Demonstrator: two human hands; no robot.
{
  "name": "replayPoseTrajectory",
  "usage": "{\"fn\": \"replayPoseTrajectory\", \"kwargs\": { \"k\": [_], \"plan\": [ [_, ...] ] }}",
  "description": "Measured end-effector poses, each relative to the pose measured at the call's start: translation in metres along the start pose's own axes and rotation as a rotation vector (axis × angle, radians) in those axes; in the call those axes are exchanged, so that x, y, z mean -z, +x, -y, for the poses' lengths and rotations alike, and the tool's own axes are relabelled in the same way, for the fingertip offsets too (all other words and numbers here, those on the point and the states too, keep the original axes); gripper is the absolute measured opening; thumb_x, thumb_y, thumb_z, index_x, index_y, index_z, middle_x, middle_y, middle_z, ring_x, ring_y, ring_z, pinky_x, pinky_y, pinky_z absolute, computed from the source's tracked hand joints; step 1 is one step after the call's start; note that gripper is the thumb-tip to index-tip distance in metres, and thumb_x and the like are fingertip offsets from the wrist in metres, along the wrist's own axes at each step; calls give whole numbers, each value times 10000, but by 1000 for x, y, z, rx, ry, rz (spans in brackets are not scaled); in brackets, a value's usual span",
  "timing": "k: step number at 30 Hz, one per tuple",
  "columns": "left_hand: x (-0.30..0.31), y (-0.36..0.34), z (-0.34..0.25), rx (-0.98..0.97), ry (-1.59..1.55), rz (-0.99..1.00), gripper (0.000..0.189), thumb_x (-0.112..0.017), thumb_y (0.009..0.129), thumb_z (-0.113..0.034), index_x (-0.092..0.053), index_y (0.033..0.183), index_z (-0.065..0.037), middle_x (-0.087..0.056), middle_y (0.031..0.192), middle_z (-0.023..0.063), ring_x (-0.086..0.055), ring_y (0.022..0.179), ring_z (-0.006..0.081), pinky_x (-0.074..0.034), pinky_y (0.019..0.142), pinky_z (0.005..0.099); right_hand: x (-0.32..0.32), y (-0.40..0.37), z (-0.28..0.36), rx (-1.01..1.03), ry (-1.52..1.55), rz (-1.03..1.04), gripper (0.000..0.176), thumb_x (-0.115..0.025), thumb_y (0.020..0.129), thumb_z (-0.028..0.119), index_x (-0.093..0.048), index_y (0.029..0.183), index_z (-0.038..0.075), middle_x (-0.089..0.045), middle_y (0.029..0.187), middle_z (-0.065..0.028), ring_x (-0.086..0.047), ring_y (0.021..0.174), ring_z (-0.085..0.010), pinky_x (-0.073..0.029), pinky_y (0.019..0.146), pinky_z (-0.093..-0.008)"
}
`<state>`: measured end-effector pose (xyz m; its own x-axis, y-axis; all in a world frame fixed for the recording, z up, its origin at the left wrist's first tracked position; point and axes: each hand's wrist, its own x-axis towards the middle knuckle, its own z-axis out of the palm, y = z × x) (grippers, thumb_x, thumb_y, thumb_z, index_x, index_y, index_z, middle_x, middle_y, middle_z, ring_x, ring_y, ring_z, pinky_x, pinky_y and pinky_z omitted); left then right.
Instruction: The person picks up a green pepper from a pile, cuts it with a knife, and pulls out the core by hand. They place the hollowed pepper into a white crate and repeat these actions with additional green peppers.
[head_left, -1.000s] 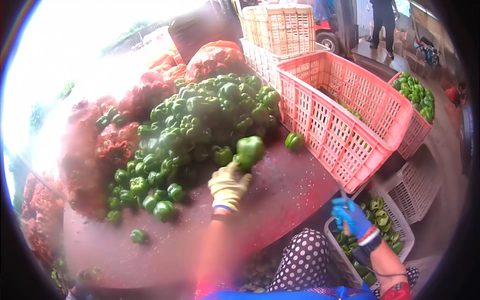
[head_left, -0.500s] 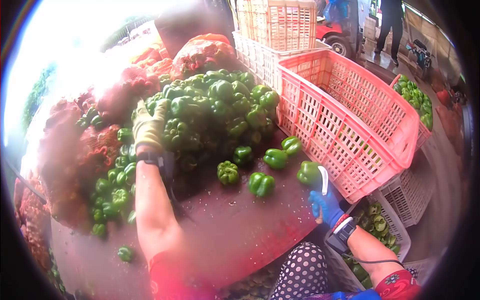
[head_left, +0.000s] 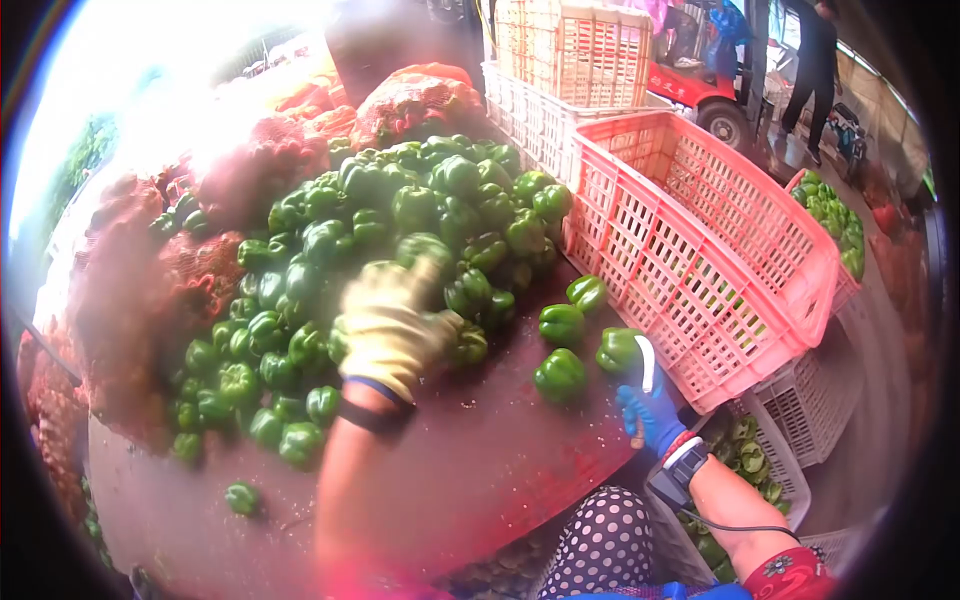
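Note:
My left hand [head_left: 392, 325], in a pale yellow glove, is smeared by motion at the near edge of a heap of green bell peppers [head_left: 330, 240]. A blurred pepper shows at its fingertips; whether I hold it, I cannot tell. My right hand [head_left: 655, 415], in a blue glove, is closed around a tool with a white curved end [head_left: 646, 362] pointing up. A brownish tip of it shows below the fist. Just beyond the tool lies one green bell pepper [head_left: 617, 350], with several loose peppers [head_left: 560, 376] to its left on the dark red table [head_left: 450, 470].
A pink plastic crate [head_left: 690, 270] leans at the table's right edge. Beneath it are a grey crate [head_left: 825, 400] and a crate of peppers and scraps [head_left: 790, 470]. Pale crates [head_left: 570, 55] are stacked behind. Red net sacks [head_left: 415, 105] line the back and left. A person [head_left: 812, 75] stands far right.
My left hand has swept right and toward me from the heap's left side. Peppers have spread over the left of the table. My right hand stays nearly still with the tool.

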<state>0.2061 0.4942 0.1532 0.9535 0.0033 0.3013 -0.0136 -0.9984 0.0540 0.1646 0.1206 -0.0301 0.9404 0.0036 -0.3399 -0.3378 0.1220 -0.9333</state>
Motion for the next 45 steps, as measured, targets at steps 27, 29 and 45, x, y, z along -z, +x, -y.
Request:
{"fn": "replayPoseTrajectory", "kwargs": {
  "k": [27,29,45],
  "plan": [
    [-68,134,-33,201,209,445,731,-563,855,-679,-732,1260,-95,-585,1418,261,-444,1419,403,-401,1139,408,7,3,-5,-99,-71,33,180,-755,940,196,-660,897,48,-593,599,-37,-551,429,-137,-447,393,-265],
    [-64,111,-39,107,255,459,732,-520,899,-669,-702,1302,-85,-606,1384,260,-410,1438,423,-405,1131,425,8,3,-5,-92,-61,28,188,-756,940,200,-660,892,46,-593,599,-34,-550,429,-135,-447,396,-264],
    [-71,75,14,-117,-13,-380,407,-605,968,-458,-691,861,-76,-682,886,154,-661,905,350,-525,821,465,2,1,-1,-164,-55,-19,197,-777,922,192,-617,896,80,-567,585,-10,-537,422,-124,-434,379,-267]
  ]
}}
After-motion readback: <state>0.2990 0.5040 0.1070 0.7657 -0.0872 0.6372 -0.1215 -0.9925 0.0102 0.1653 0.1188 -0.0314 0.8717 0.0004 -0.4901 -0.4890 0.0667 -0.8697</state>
